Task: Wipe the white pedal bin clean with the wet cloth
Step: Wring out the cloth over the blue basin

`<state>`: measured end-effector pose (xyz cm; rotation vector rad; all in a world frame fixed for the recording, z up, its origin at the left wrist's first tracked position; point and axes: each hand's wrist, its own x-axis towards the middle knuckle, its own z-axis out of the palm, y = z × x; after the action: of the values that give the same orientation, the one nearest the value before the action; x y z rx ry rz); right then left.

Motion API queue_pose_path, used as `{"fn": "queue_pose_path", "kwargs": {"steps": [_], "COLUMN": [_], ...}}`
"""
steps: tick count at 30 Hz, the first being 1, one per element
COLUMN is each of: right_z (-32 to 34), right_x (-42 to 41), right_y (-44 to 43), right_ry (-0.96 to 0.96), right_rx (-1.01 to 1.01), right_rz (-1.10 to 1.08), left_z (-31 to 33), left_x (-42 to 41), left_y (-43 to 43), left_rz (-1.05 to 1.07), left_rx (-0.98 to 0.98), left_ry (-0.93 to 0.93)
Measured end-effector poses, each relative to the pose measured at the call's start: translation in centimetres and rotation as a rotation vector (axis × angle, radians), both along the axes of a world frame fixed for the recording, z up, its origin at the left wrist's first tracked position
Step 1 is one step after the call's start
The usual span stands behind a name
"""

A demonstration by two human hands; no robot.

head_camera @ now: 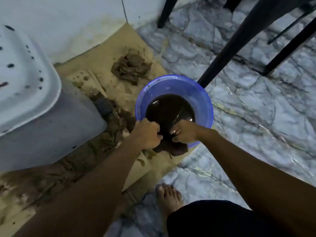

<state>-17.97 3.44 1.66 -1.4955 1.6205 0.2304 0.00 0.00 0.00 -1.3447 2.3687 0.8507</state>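
Left hand: the left hand is closed in a fist around one end of the wet cloth, over the near rim of the bucket.
Right hand: the right hand is closed on the other end of the same cloth, just beside the left hand, knuckles facing it.
Wet cloth: dark brown, bunched between the two fists; a loose fold hangs below the hands over the near edge of the bucket.
Bucket: a blue plastic bucket stands directly beyond the hands, holding dark brown water with a few glints on its surface.
White pedal bin: the white pedal bin stands to the left of the left hand, well apart from it. Its lid carries dark specks and smears. A dark pedal shows at the foot of the bin, between the bin and the bucket.
Cardboard: a flattened brown cardboard sheet lies under the bin and reaches under the left side of the bucket; it is stained and strewn with brown debris near the left forearm.
Second rag: a crumpled brown rag lies on the cardboard beyond the hands, past the bucket's far left rim.
Floor: marbled grey tile lies to the right of the right hand.
Furniture legs: black furniture legs rise beyond and to the right of the bucket.
Foot: a bare foot rests on the tile, nearer the camera than the hands.
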Motion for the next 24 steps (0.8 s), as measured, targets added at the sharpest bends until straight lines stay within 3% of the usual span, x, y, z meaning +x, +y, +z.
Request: {"fn": "queue_pose_path", "kwargs": {"steps": [4,8,12,16,24], "right_z": [-0.5,0.2,2.7,7.7,20.4], "right_x": [0.6,0.7,1.8,3.9,12.8], "right_y": [0.1,-0.1,-0.1,-0.7,-1.1], "right_ry": [-0.013,-0.076,-0.124,-0.231,-0.506], "right_rx": [0.145,0.012,-0.057,-0.153,-0.436], "right_rz": [0.150,0.121,0.179,0.208,0.193], "left_z": [-1.7,-1.0,2.1,7.3,21.2], "left_x": [-0.1,0.9,2.7,6.4,15.9], "left_y": [0.6,1.3,3.2,4.4,8.5], "left_rz": [-0.018,0.172,0.268,0.384,0.629], "left_rx": [-0.088,-0.015,-0.073,-0.115,-0.462], "left_ry": [0.063,0.284,0.372,0.405,0.490]}}
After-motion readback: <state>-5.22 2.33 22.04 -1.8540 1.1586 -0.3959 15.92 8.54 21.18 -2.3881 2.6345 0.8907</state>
